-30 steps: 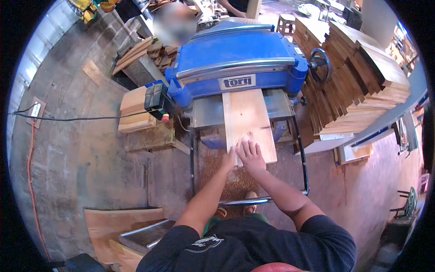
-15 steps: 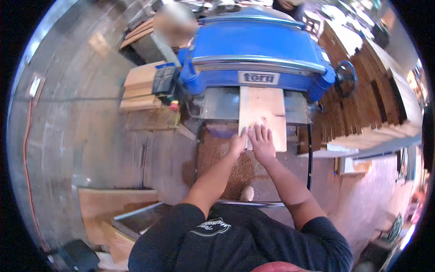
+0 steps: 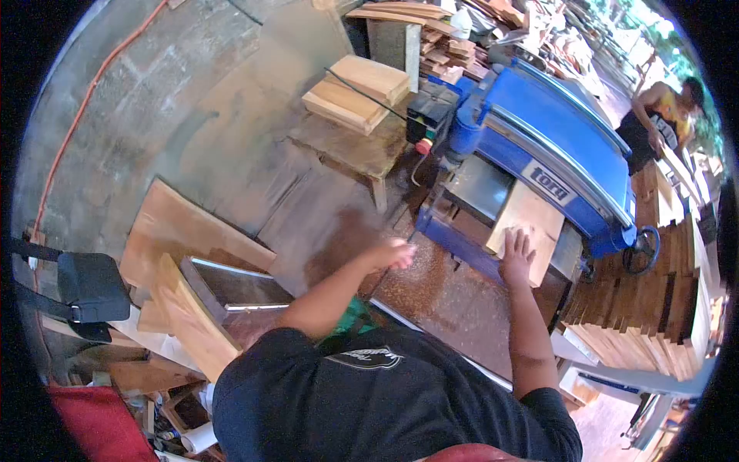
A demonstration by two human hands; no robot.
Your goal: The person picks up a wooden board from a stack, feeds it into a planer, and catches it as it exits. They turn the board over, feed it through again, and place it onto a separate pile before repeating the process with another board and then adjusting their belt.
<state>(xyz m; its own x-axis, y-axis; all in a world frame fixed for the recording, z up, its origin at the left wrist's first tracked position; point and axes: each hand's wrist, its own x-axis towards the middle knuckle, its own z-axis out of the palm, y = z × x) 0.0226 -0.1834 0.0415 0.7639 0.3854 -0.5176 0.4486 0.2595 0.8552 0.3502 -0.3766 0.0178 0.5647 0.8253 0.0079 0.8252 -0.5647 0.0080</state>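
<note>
A light wooden board (image 3: 543,219) lies on the bed of a blue thickness planer (image 3: 566,135), its far end under the machine's front. My right hand (image 3: 517,260) rests flat on the near part of the board, fingers spread. Away from the board, my left hand (image 3: 391,255) hangs in the air to the left of the planer. Its fingers are loosely bent and a little blurred, with nothing visible in them. The far end of the board is hidden inside the machine.
Left of the planer, a low wooden table (image 3: 350,150) bears wooden blocks (image 3: 358,92). Stacked boards (image 3: 635,296) stand at the right, below a handwheel (image 3: 641,249). Another person (image 3: 662,123) is behind the planer. Sawdust covers the floor (image 3: 439,304). Boards (image 3: 192,308) lean at lower left.
My view has turned left, so the planer now appears tilted and farther right. My left hand has come off the board and moved left. My right hand stays on the board.
</note>
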